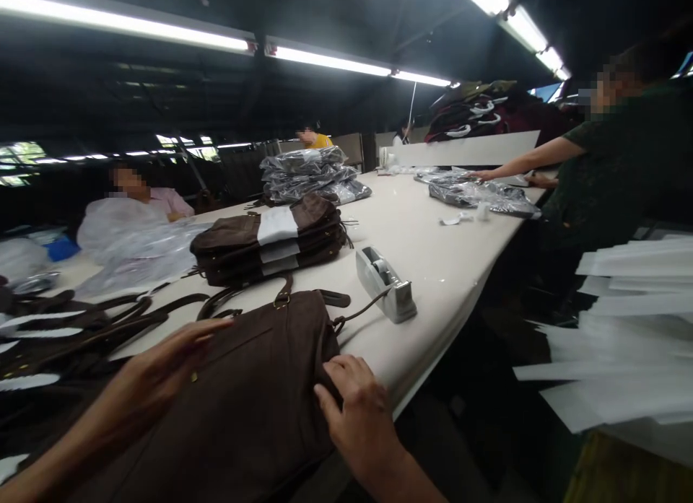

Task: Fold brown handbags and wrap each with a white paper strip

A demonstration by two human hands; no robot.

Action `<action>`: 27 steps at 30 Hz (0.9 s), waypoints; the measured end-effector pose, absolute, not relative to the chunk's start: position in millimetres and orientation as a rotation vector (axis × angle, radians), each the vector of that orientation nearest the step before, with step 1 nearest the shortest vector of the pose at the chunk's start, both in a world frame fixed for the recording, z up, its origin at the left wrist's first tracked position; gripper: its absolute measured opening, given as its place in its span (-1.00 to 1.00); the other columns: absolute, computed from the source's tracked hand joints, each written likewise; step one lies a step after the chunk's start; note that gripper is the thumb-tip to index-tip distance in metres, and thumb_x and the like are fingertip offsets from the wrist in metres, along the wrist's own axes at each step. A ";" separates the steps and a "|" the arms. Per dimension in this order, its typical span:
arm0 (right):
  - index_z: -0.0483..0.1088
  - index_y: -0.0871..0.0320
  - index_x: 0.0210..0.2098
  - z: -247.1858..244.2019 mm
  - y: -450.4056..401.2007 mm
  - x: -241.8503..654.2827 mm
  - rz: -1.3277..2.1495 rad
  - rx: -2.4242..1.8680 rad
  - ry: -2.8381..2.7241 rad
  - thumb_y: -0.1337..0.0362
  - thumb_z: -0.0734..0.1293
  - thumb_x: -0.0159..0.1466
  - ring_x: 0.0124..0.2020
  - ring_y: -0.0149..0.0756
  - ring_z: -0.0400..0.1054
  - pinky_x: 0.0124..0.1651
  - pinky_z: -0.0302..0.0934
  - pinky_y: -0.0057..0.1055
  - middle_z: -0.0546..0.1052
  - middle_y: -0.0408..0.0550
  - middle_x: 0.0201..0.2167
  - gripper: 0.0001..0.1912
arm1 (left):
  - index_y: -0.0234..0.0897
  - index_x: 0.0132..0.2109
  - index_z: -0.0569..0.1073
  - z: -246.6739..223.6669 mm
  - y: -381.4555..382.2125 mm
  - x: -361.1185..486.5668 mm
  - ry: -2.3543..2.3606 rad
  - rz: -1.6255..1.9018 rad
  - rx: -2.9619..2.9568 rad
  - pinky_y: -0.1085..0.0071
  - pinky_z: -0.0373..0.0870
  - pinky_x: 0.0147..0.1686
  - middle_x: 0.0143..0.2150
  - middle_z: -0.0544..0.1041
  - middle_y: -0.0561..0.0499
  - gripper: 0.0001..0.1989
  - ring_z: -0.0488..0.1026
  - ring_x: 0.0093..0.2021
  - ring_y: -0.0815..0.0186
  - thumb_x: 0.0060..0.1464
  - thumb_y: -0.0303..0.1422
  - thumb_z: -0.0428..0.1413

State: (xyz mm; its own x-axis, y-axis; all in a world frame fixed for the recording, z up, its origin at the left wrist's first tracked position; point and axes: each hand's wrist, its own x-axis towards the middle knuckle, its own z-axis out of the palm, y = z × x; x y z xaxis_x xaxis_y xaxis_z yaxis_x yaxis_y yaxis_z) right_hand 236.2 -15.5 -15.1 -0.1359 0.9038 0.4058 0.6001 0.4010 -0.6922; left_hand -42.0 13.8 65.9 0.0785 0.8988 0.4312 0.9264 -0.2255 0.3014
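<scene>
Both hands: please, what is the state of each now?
Left hand: open, at the brown bag.
Right hand: bent fingers against its side; grip cannot be told.

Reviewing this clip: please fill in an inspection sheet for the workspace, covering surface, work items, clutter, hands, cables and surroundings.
Surface: pale table, its right edge rounded.
Work items: brown bag under both hands; banded brown stack beyond it.
Clutter: grey tape dispenser, plastic-wrapped stack, loose clear plastic, dark straps at left.
Hands: left hand open on the bag; right hand at its side edge, grip unclear.
Cables: thin white line hanging near the lights; type unclear.
Surroundings: person in dark green at the table's right side; white sheets at right; ceiling lights on.
</scene>
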 end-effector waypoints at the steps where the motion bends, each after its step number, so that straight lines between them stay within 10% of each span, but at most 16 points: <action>1: 0.47 0.05 -0.12 -13.1 -16.6 236.0 0.488 -1.319 -1.833 0.27 0.31 0.28 -0.09 -0.17 0.37 0.00 0.28 -0.24 0.52 -0.06 -0.12 -0.82 | -0.06 0.12 0.42 64.2 38.7 -25.2 -1.824 -0.755 -2.582 0.26 0.37 0.12 0.14 0.48 0.12 -0.53 0.44 0.09 0.20 0.22 0.02 -0.10; 5: 0.43 0.15 0.02 -13.0 -19.0 243.4 0.527 -1.398 -1.756 0.13 0.32 0.29 -0.04 -0.09 0.39 0.08 0.23 -0.15 0.54 0.04 -0.06 -0.64 | -0.09 0.31 0.19 45.2 129.7 35.0 -1.333 -0.248 -3.208 0.07 -0.05 0.34 0.43 0.04 -0.01 -0.49 -0.08 0.41 0.09 0.24 -0.30 -0.02; 8: 0.48 0.13 -0.08 -19.8 -17.8 254.1 0.532 -1.398 -1.726 0.17 0.31 0.31 -0.09 -0.11 0.42 0.05 0.22 -0.15 0.58 -0.02 -0.12 -0.75 | -0.11 0.10 0.44 35.2 175.7 52.8 -1.099 0.124 -3.342 -0.16 -0.23 0.31 0.42 0.04 -0.05 -0.64 -0.22 0.42 -0.06 0.14 -0.35 0.12; 12: 0.47 0.12 -0.12 -25.7 -16.1 259.0 0.402 -1.198 -1.675 0.22 0.28 0.33 -0.19 -0.21 0.44 -0.08 0.23 -0.26 0.60 -0.07 -0.21 -0.81 | -0.11 -0.15 0.50 53.9 194.6 41.9 -0.928 0.305 -3.482 -0.05 -0.28 0.34 0.10 0.50 0.04 -0.89 0.17 0.32 0.11 0.14 -0.31 0.15; 17: 0.43 0.17 -0.18 -24.3 -19.2 237.5 0.134 -1.022 -1.558 0.29 0.21 0.37 -0.45 -0.30 0.38 -0.16 0.16 -0.27 0.56 -0.11 -0.48 -0.83 | -0.15 -0.31 0.50 88.1 173.3 22.0 -0.809 0.292 -3.429 0.31 -0.01 0.28 -0.30 0.57 0.12 -0.94 0.49 -0.16 0.34 0.15 -0.34 0.16; 27: 0.40 0.15 -0.28 -43.6 -26.7 223.0 0.105 -1.223 -1.640 0.17 0.16 0.39 -0.49 -0.26 0.31 -0.29 0.10 -0.30 0.44 -0.11 -0.55 -0.74 | -0.18 -0.20 0.49 66.6 169.9 7.1 -0.691 0.398 -3.312 0.19 -0.18 0.32 -0.04 0.56 0.03 -0.80 0.39 0.09 0.26 0.29 -0.35 -0.03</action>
State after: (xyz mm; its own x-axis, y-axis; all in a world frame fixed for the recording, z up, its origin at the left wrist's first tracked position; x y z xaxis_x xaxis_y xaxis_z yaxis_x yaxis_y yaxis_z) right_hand 223.0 -26.7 -43.6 0.0607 0.7435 0.6660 0.6522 0.4756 -0.5903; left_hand 7.1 169.9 66.6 0.8923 0.3570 -0.2763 0.4182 -0.8841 0.2085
